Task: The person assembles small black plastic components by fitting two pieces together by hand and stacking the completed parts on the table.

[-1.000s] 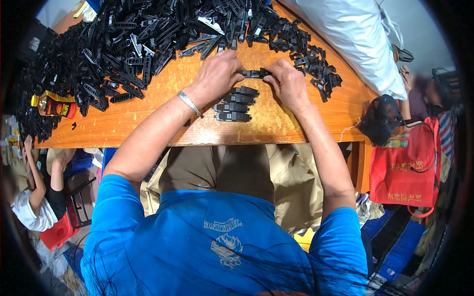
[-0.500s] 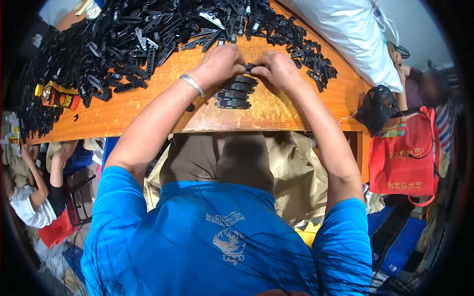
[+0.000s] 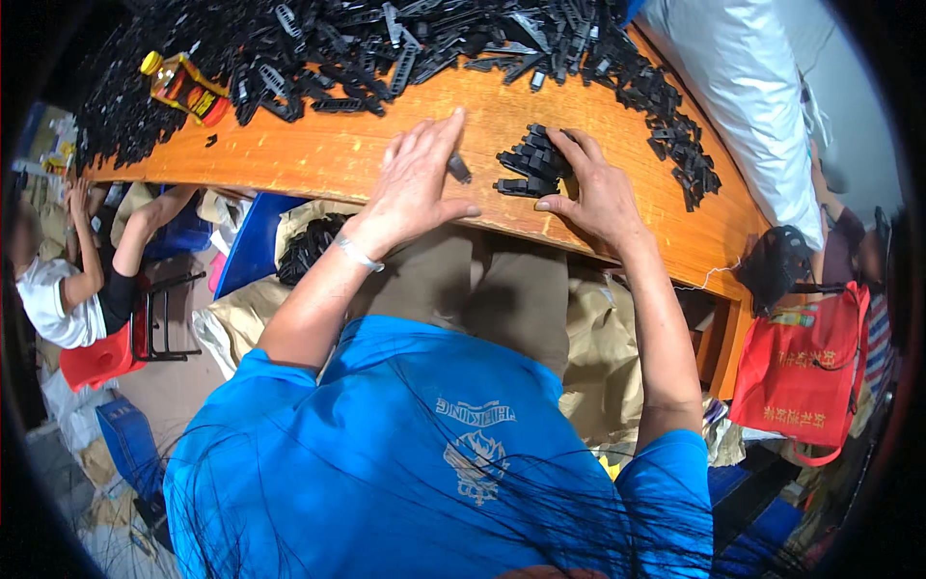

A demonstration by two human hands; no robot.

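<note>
A small cluster of black plastic parts (image 3: 529,162) lies near the front edge of the wooden table (image 3: 289,159). Against its right side is my right hand (image 3: 600,188), thumb and fingers apart, touching the ends of the parts without closing around them. My left hand (image 3: 417,181) is spread open over the tabletop to the left of the cluster and holds nothing. Beside its index finger lies one loose black part (image 3: 458,169). A silver bracelet (image 3: 359,253) circles my left wrist.
A large heap of black plastic parts (image 3: 318,58) covers the far side, trailing right to smaller pieces (image 3: 680,154). A yellow-capped bottle (image 3: 188,89) lies at left. A white sack (image 3: 738,106) and red bag (image 3: 801,367) are at right. Another person (image 3: 68,299) sits at left.
My hands, pinching a part together above the row before, have moved apart and toward me. The row is now a tighter, slanted cluster at my right hand. The view has turned left.
</note>
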